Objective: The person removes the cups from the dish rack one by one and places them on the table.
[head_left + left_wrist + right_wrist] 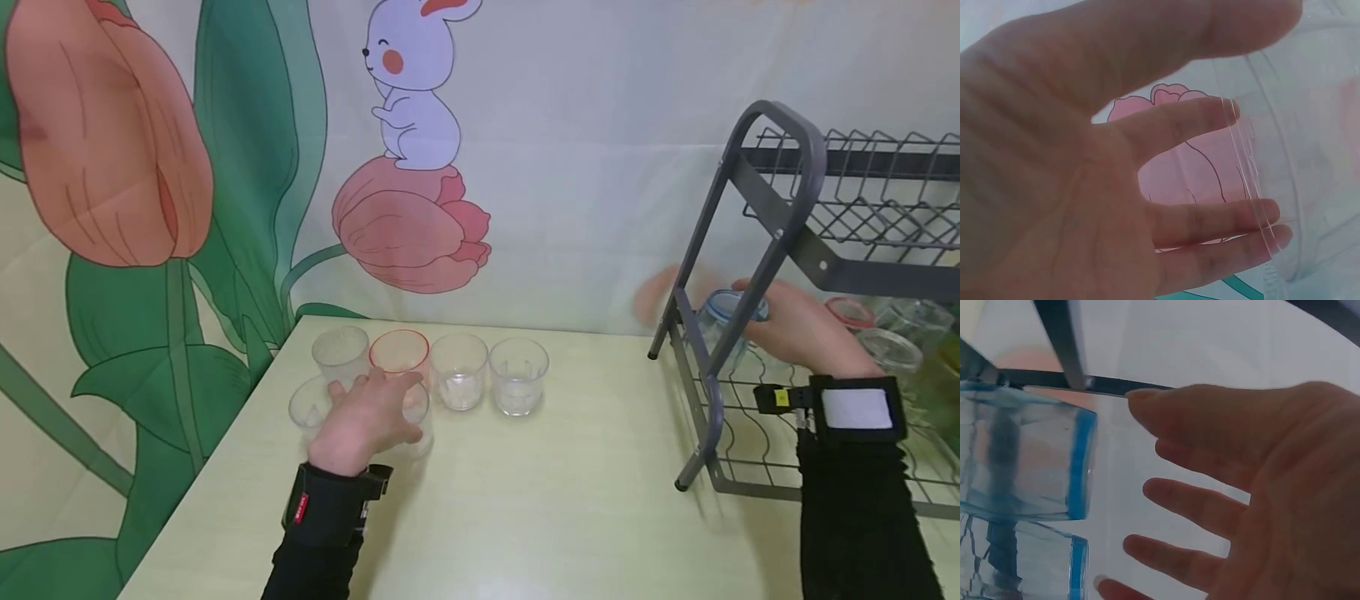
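My left hand (pixel 363 421) is over the front of a group of clear glasses on the table, fingers spread. In the left wrist view its fingertips meet or overlap the rim of a clear glass (pixel 1322 150); whether they touch cannot be told. My right hand (pixel 802 325) reaches into the rack beside a blue-rimmed glass (pixel 722 310). The right wrist view has two blue-rimmed glasses, an upper glass (pixel 1041 456) and a lower glass (pixel 1044 562). The right fingers are extended, with a gap between them and both rims.
A grey two-tier wire rack (pixel 780 250) stands at the table's right. Inside it are a red-rimmed glass (pixel 850 312) and clear glasses (pixel 891 350). On the table (pixel 562 508), a red-rimmed glass (pixel 399 350) and clear glasses (pixel 519 375) stand close together near the back edge.
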Tool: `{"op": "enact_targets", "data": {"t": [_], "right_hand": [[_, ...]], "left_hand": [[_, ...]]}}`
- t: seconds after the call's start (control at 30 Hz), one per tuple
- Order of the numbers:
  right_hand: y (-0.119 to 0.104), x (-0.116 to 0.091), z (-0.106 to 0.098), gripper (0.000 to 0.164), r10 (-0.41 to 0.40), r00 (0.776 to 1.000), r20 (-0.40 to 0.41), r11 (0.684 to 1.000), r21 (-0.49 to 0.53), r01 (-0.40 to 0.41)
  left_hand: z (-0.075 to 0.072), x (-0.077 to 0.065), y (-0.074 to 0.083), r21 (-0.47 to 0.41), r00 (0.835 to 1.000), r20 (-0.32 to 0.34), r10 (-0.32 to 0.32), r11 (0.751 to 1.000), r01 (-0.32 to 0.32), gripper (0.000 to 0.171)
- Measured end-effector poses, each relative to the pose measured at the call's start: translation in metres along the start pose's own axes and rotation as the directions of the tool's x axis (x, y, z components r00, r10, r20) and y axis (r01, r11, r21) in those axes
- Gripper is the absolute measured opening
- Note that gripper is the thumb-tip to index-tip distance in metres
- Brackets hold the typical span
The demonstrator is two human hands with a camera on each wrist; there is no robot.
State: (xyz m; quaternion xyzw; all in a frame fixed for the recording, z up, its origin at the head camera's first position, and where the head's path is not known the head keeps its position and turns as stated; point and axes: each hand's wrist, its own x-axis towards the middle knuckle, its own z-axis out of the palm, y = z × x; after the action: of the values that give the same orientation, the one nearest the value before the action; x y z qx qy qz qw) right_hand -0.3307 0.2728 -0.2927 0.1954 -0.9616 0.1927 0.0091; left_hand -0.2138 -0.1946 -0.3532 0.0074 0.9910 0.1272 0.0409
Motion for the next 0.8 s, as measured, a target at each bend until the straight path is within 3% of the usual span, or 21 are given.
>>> {"op": "enact_targets", "data": {"t": [0.2,0.4,0.6,0.8], "right_hand": [[-0.005,0.021,0.003,0.059,-0.046,0.997,0.067,0.995,-0.088,0.052],[0.002,0.029,0.007,0.067,0.0,0.994,0.111,0.997,-0.074,0.008],[0.006,0.034,0.016,0.076,0.006,0.997,0.073,0.996,-0.087,0.0],[0.008,0.035,0.029,0.073,-0.032,0.999,-0.014,0.997,-0.076,0.03]], "left_hand": [[0.001,0.001,-0.003,0.004,0.999,-0.033,-0.008,1.0,0.008,0.067],[0.002,0.005,-0.002,0.007,0.999,-0.049,-0.015,1.0,0.015,0.068],[0.002,0.005,-0.001,0.023,0.998,-0.044,-0.033,0.999,0.035,0.068],[0.002,0.004,-0.002,0.031,0.998,-0.045,-0.039,0.999,0.041,0.069]]}}
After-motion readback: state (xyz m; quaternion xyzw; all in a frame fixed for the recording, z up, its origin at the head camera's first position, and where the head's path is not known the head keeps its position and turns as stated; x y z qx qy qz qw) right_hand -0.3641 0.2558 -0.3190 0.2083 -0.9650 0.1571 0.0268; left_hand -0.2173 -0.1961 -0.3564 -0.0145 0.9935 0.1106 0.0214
